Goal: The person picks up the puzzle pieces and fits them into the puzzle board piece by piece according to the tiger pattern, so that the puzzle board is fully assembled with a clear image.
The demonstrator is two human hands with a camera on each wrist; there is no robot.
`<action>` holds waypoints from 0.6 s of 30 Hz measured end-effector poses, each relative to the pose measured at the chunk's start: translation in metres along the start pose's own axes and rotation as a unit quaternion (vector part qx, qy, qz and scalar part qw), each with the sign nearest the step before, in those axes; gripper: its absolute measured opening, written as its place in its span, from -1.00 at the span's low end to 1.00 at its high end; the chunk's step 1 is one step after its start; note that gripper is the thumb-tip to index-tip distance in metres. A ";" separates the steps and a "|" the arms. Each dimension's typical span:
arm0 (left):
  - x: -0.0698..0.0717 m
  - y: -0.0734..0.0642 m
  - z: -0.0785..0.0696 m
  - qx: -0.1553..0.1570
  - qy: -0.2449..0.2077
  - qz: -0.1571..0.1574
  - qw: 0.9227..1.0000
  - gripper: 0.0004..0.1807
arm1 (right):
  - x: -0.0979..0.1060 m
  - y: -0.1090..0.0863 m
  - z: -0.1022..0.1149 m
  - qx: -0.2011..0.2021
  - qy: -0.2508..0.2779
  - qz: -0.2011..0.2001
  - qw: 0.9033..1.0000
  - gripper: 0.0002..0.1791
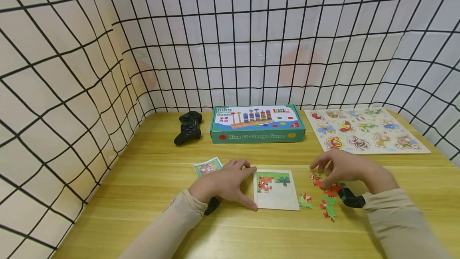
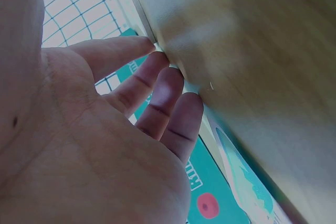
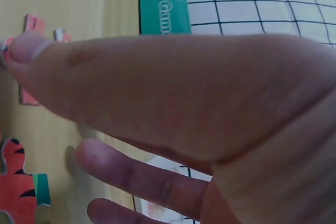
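Note:
My left hand [image 1: 230, 182] rests at the left side of a square puzzle board [image 1: 277, 201], its thumb and a finger at the board's edge. Joined pieces with a tiger's head [image 1: 265, 184] and a green plant fill the board's upper part. In the left wrist view the fingers [image 2: 170, 100] are extended. My right hand [image 1: 345, 168] hovers over loose red and green puzzle pieces [image 1: 330, 209] right of the board. The right wrist view shows its thumb [image 3: 105, 72] touching a red piece, other fingers apart. One loose piece [image 1: 305, 200] lies between board and pile.
A picture card [image 1: 208, 167] lies partly behind my left hand. Farther back are a black game controller [image 1: 189, 127], a green Ring Challenge Game box [image 1: 256, 125] and an insect puzzle board [image 1: 364, 129]. Grid-patterned cloth walls [image 1: 251, 51] stand behind and beside the wooden table.

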State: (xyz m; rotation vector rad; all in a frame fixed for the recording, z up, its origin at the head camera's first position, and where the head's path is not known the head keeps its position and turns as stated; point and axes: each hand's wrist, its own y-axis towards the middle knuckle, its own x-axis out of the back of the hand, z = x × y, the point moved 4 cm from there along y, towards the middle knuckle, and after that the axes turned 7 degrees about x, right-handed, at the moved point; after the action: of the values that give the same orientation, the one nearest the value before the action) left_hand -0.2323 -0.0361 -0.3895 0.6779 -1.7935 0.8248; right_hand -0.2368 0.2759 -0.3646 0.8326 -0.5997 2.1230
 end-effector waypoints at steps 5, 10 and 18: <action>0.001 -0.001 0.000 0.002 -0.001 0.005 1.000 0.22 | -0.003 0.002 -0.003 -0.015 -0.030 -0.007 0.999 -0.50; 0.000 -0.001 0.000 0.005 0.001 0.005 1.000 0.22 | -0.006 0.004 -0.003 -0.012 -0.032 -0.010 0.999 -0.52; -0.002 0.001 0.001 0.001 0.013 0.001 1.000 0.23 | -0.008 0.005 0.001 -0.020 -0.035 -0.012 0.999 -0.57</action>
State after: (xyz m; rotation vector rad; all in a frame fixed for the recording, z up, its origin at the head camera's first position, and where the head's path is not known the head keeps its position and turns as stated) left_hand -0.2333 -0.0361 -0.3915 0.6642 -1.7701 0.8344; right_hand -0.2367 0.2685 -0.3707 0.8915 -0.6636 2.0595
